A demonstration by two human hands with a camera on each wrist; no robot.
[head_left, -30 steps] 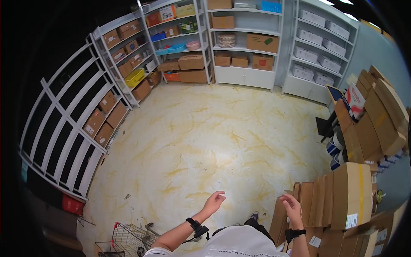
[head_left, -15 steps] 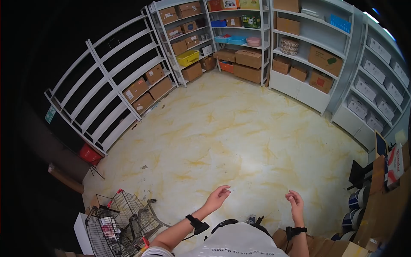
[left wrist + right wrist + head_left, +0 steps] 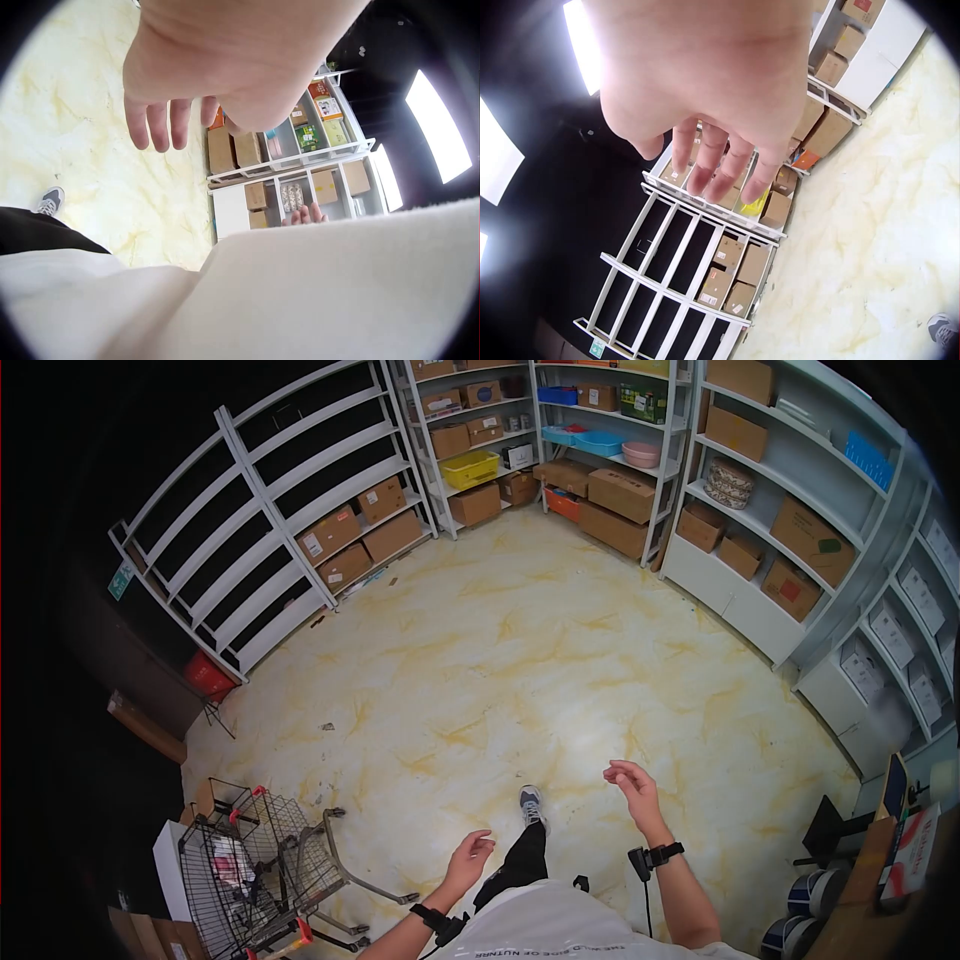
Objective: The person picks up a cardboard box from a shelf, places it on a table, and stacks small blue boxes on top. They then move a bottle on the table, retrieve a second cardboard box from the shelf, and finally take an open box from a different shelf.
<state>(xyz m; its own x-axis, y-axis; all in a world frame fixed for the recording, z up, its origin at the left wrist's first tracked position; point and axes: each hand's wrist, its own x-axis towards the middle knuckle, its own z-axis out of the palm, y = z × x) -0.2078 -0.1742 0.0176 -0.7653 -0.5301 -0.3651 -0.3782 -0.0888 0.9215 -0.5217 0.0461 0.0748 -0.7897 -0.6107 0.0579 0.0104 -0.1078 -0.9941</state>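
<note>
Both hands hang in the air in front of the body, over the pale floor [image 3: 470, 660], and hold nothing. My left hand [image 3: 468, 862] is low in the middle of the head view; its fingers hang loosely down in the left wrist view. Further right and a bit farther forward, my right hand [image 3: 636, 792] has relaxed, slightly bent fingers, which the right wrist view shows spread a little. A shoe [image 3: 531, 805] steps forward on the floor between the two hands. Nearest to the left hand is a wire shopping cart [image 3: 300, 850], well to its left.
White shelves [image 3: 290, 525] line the far side, with cardboard boxes [image 3: 618, 495], a yellow basket [image 3: 470, 469] and blue and pink basins [image 3: 598, 442]. A red bucket-like thing [image 3: 208, 676] stands at the left wall. Dark-blue and white cans [image 3: 815, 893] and a cardboard pile are at the lower right.
The view has turned rightward-to-left, so shelves slid right and the cart came further into view. A foot stepped forward. The right hand swung forward and inward; the left dropped lower.
</note>
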